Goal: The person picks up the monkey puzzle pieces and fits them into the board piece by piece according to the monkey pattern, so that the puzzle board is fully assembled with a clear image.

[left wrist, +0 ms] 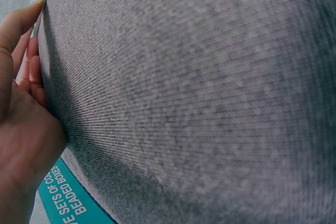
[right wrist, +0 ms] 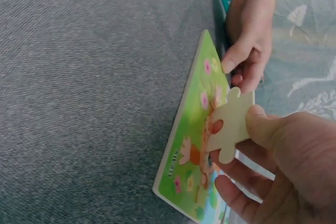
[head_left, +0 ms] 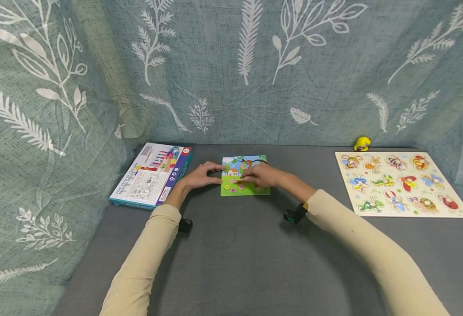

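Note:
A small picture puzzle board (head_left: 247, 191) with a house, flowers and a bird lies flat on the grey table. My left hand (head_left: 199, 177) is at its left side, thumb and forefinger spread apart with their tips at the edge. In the left wrist view only a sliver of the board shows beyond those fingertips. My right hand (head_left: 264, 175) reaches over the board from the right. Between its thumb and fingers it pinches a pale jigsaw piece (right wrist: 233, 119), held tilted close over the picture. The piece's plain cream face shows in the right wrist view.
Left of the board lies a white and teal box (head_left: 148, 175) of beads, close beside my left wrist. A larger wooden insect puzzle (head_left: 403, 184) lies on the right. Behind it sits a small yellow toy (head_left: 362, 143). A leaf-patterned curtain (head_left: 215, 66) hangs along the table's back edge.

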The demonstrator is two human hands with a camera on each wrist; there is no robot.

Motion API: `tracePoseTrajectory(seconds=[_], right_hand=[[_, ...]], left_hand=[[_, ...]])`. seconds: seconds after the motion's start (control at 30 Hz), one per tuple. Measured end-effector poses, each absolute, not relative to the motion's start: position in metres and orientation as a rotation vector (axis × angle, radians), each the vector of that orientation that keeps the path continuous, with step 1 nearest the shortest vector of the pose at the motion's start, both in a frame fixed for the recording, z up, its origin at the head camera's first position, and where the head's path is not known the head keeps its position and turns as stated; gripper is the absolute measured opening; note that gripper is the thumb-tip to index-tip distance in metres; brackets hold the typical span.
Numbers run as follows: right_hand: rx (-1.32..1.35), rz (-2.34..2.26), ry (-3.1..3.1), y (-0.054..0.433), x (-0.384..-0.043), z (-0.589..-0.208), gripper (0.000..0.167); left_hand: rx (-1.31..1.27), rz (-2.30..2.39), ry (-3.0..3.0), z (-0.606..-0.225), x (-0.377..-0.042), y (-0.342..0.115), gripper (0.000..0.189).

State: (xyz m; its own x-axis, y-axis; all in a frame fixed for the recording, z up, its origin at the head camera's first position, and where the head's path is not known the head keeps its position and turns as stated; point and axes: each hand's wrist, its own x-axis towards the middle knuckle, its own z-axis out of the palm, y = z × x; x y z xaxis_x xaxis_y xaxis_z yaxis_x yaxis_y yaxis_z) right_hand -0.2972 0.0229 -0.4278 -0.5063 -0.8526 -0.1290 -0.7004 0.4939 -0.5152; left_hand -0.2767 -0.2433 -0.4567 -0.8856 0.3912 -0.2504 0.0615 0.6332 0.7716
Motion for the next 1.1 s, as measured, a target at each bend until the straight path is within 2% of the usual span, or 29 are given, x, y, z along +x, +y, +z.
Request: tracePoseTrajectory(seconds=[0.5, 1.1], right_hand=[[-1.226, -0.625, 2.275, 0.0215, -0.3057, -0.4207, 0.03], [-1.346, -0.599, 2.316, 0.0222, -0.3019, -0.4259, 0.028]], left_hand=[[0.374, 1.113, 2.471, -0.4581, -0.2759, -0.2398, 0.053], [0.357, 1.124, 2.476, -0.4583, -0.2769, -0.2406, 0.052]])
